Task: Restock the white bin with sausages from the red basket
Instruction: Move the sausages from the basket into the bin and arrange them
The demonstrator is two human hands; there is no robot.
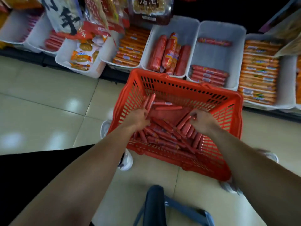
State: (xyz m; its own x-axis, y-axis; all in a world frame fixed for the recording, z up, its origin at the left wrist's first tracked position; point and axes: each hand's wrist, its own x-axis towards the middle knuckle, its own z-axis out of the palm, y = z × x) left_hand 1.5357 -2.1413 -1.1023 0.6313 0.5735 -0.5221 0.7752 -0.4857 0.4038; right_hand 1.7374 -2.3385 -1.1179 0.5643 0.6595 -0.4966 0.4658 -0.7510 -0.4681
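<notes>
Here both hands are down inside the red basket (pixel 187 83), which sits on the floor just near of the shelf's row of bins. The left hand (pixel 138 117) grasps a small bundle of sausages (pixel 150 100) whose long axis points away toward the shelf. The right hand (pixel 202 119) is curled round a second bundle (pixel 184 123) that lies diagonally, its ends toward the near left. A loose pile (pixel 164 136) lies criss-crossed on the basket floor. The white bin (pixel 216 56) to be filled is probably the mostly bare one far and right of the basket, since its short stack (pixel 209 75) matches. That stack lies left to right, so both bundles need turning crosswise. The right hand is the nearer one to it.
</notes>
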